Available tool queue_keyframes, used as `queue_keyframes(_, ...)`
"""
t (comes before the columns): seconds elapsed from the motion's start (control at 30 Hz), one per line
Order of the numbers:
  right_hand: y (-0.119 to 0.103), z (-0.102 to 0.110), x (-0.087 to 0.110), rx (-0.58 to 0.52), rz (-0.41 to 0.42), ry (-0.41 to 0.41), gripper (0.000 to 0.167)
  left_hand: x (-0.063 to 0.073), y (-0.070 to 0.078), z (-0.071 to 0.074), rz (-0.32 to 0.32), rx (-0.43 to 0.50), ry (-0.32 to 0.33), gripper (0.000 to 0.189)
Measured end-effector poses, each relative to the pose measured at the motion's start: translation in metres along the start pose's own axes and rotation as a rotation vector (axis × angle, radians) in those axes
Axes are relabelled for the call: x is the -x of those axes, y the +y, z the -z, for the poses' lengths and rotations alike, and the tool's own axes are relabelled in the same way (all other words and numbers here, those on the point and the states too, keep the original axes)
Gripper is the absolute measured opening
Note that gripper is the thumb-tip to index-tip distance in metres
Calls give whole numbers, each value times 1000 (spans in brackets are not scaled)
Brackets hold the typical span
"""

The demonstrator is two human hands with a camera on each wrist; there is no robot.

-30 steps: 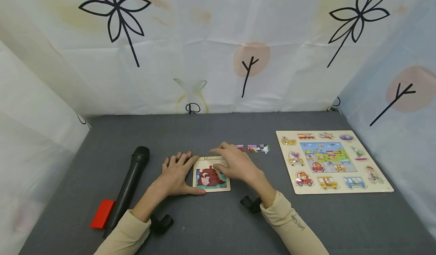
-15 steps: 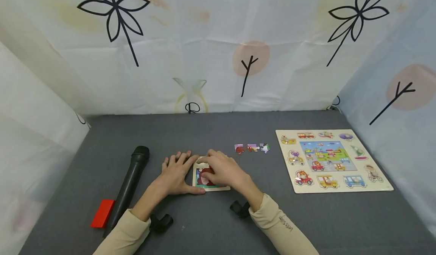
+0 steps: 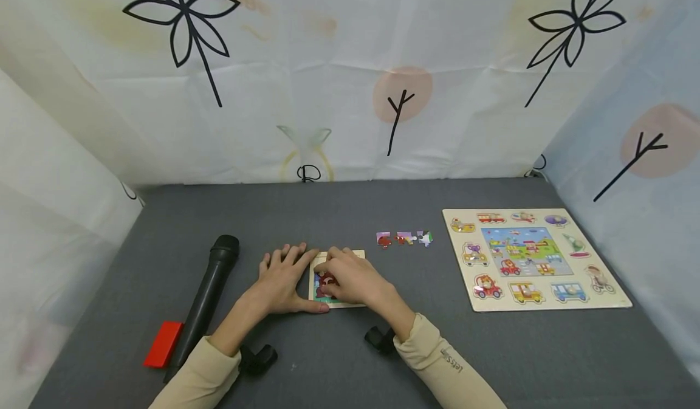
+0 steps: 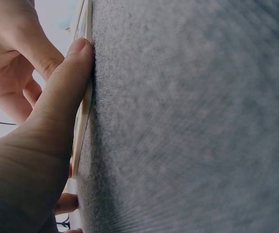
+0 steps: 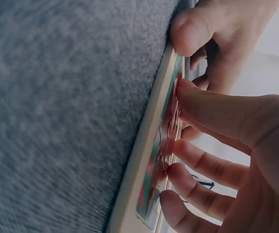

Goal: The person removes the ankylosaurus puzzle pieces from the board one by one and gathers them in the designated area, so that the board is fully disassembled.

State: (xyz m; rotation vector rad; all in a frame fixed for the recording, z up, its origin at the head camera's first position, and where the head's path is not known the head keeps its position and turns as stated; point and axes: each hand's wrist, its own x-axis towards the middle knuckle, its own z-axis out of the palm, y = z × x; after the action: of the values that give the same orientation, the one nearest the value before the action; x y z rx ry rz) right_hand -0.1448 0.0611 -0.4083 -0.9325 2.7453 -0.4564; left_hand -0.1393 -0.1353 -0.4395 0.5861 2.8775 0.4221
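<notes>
A small wooden jigsaw board [image 3: 350, 254] with a dark red animal picture lies on the table. My left hand [image 3: 281, 284] lies spread along its left side, the straight thumb [image 4: 76, 58] pressing at the near edge. Over the board, my right hand [image 3: 352, 278] has its thumb [image 5: 192, 97] and bent fingertips on the jigsaw pieces [image 5: 168, 136], touching the picture's left part. I cannot tell whether a piece is pinched between them. The right hand hides much of the picture. Several loose jigsaw pieces [image 3: 404, 238] lie in a row behind the board.
A large vehicle puzzle board [image 3: 527, 287] lies at the right. To the left are a black microphone [image 3: 205, 299] and a red block [image 3: 164, 344]. A white printed cloth [image 3: 339, 93] hangs behind the grey table [image 3: 262, 208].
My right hand has moved left and nearer, from beside the loose pieces onto the left part of the board's picture, uncovering the loose pieces. My left hand has stayed in place.
</notes>
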Motion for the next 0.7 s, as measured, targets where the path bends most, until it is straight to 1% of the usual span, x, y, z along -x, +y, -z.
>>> queue_keyframes(0.13,1,-1,0,-4,0,-1,27,1,1,0,-8,2,2,113)
queue_keyframes(0.53,-2,-2,-1,-3,-13,-11,29,1,1,1,-5,4,-1,112)
queue_keyframes(0.7,-2,-3,-1,-15,-2,13,30,0,0,1,-1,17,-5,110)
